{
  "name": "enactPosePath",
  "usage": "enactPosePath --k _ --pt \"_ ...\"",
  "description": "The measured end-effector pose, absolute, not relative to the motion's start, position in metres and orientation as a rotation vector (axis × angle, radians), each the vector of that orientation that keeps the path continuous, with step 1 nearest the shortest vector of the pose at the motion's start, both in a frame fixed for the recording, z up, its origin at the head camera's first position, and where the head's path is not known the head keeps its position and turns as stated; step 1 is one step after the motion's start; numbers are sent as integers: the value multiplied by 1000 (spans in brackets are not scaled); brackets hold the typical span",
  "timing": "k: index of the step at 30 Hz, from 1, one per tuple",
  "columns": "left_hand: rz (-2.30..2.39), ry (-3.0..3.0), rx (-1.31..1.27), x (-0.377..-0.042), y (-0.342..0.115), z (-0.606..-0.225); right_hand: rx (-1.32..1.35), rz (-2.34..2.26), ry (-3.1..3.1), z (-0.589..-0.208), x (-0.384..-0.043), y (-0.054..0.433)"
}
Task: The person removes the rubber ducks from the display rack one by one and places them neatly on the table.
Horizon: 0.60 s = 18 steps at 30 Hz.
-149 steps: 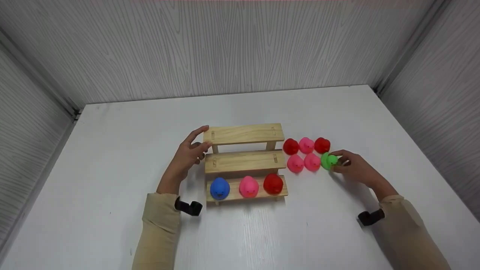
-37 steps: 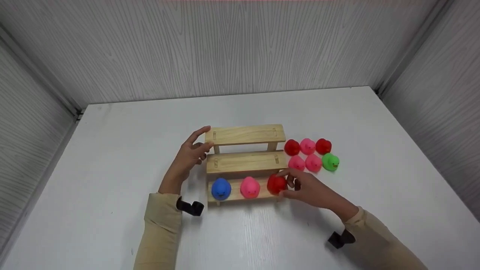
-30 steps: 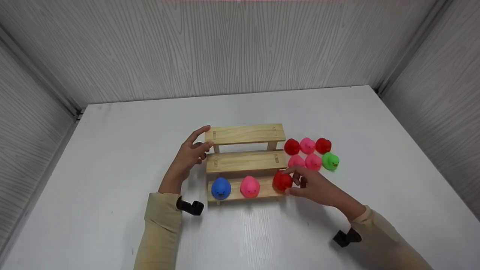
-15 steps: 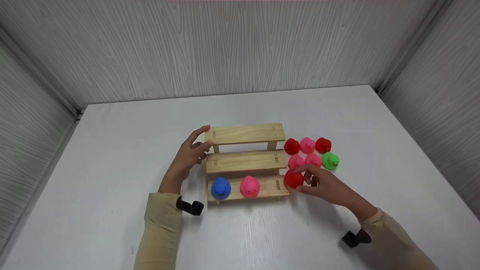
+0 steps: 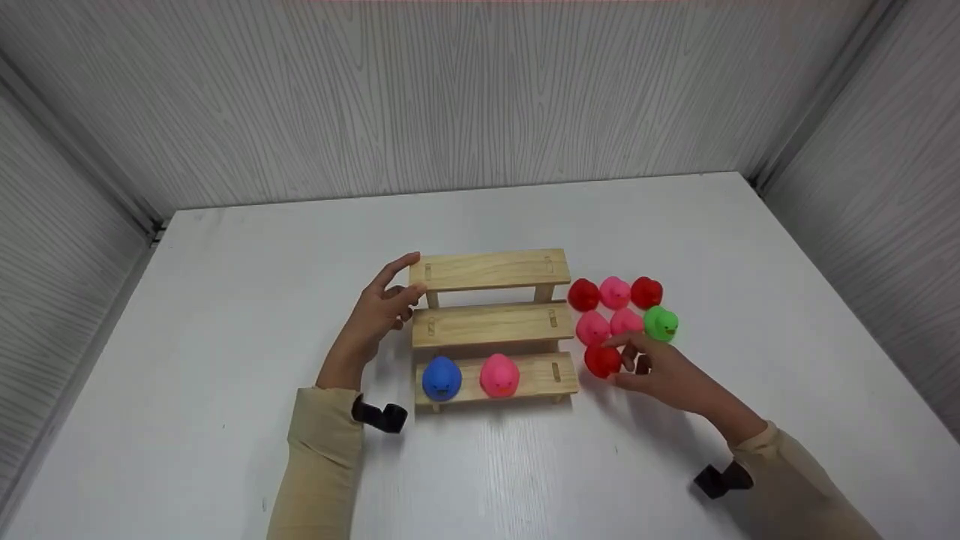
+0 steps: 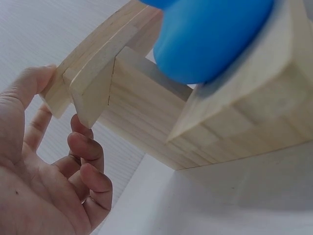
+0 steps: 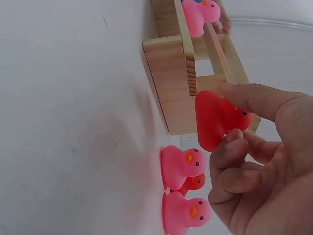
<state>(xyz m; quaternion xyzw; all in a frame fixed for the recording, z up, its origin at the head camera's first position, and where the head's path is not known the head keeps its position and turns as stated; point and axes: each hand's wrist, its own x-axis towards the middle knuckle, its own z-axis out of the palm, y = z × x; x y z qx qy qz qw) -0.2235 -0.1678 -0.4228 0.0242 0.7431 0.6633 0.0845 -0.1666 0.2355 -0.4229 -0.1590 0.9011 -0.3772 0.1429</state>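
A three-step wooden stand (image 5: pixel 491 324) rests on the white table. My left hand (image 5: pixel 373 311) grips the left end of its top step between thumb and forefinger, other fingers curled beside it. On the lowest step sit a blue rubber duck (image 5: pixel 442 379) and a pink rubber duck (image 5: pixel 499 376). My right hand (image 5: pixel 670 376) pinches a red rubber duck (image 5: pixel 601 361) just right of that step. In the right wrist view this red duck (image 7: pixel 209 122) is held off the table, between thumb and fingers.
Right of the stand, ducks stand close together on the table: two red, one at the back left (image 5: pixel 583 295), several pink, one in the front row (image 5: pixel 593 328), and a green one (image 5: pixel 661 324). A grey wood-grain wall (image 5: pixel 465 97) rises behind the table.
My right hand left the green duck, took the red duck at the right of the lowest step and carried it rightward off the step. My left hand keeps its grip on the stand.
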Motion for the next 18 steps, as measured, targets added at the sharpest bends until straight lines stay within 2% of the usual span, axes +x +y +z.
enactPosePath --k 18 --pt "1979 2226 67 -222 -169 -422 -380 -1001 2578 -436 -174 240"
